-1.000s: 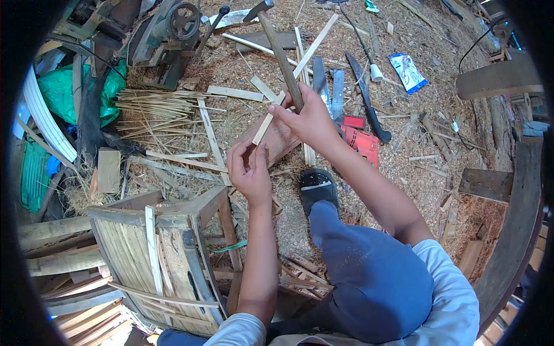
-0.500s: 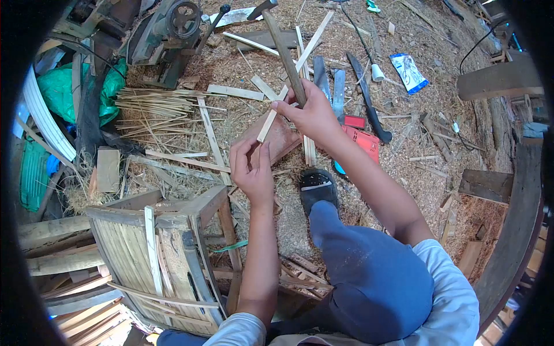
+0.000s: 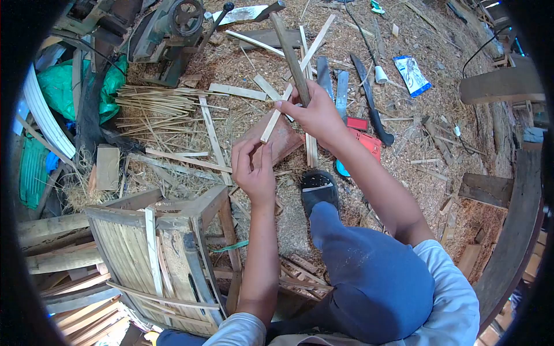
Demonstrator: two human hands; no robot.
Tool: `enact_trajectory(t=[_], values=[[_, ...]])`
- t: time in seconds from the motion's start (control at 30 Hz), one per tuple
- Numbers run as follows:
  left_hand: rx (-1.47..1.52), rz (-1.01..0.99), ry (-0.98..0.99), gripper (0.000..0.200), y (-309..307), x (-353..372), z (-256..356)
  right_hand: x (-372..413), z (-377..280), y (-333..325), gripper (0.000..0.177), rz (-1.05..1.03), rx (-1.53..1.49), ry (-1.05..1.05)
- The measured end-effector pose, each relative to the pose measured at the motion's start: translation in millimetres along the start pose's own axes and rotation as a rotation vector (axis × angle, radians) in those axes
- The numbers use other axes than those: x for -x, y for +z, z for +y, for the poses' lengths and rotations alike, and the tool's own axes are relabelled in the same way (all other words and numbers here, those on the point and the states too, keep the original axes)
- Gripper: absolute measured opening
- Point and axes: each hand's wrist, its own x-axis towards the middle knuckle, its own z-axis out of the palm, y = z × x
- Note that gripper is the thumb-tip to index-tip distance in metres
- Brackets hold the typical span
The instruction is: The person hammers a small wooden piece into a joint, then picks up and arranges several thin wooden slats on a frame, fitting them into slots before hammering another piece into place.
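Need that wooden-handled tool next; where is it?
Head view, upper centre: the wooden-handled tool is gripped by the right hand, its handle slanting up-left, just beyond the reddish wooden block.

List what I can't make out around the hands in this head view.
Head view:
1. Whatever the left hand pinches: hidden by its fingers.
2. Tool head on the wooden handle: too small, at the top edge.
3. Whether the right hand also grips the bamboo strip: its fingers cover the contact.
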Motion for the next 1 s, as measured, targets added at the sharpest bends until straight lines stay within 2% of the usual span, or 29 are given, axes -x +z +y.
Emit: enact_trajectory(t=[0.1, 0.2, 0.3, 0.6, 0.9, 1.0], values=[[-0.025, -0.016, 0.029, 0.023, -0.3, -0.5, -3.6, -1.7, 1.7, 0.0, 0.034, 0.007, 0.048, 0.012], [0.029, -0.005, -0.024, 0.022, 2.0, 0.6, -4.2, -3.9, 12.5, 3.3, 0.038, 0.071, 0.044, -0.104], [0.034, 0.003, -0.029, 0.022, 3.0, 0.8, 0.9, -5.7, 18.3, 3.9, 0.037, 0.079, 0.033, -0.134], [0.007, 0.021, -0.001, 0.023, 4.6, -0.9, 1.3, -1.8, 8.4, 2.8, 0.034, 0.056, 0.064, -0.074], [-0.063, 0.012, 0.044, 0.022, 3.7, -2.2, 6.0, -1.4, 16.0, 4.6, 0.034, 0.072, 0.016, -0.114], [-0.006, 0.023, -0.015, 0.021, 5.0, 0.0, 4.1, 0.0, 15.3, 4.3, 0.034, 0.083, 0.051, -0.142]])
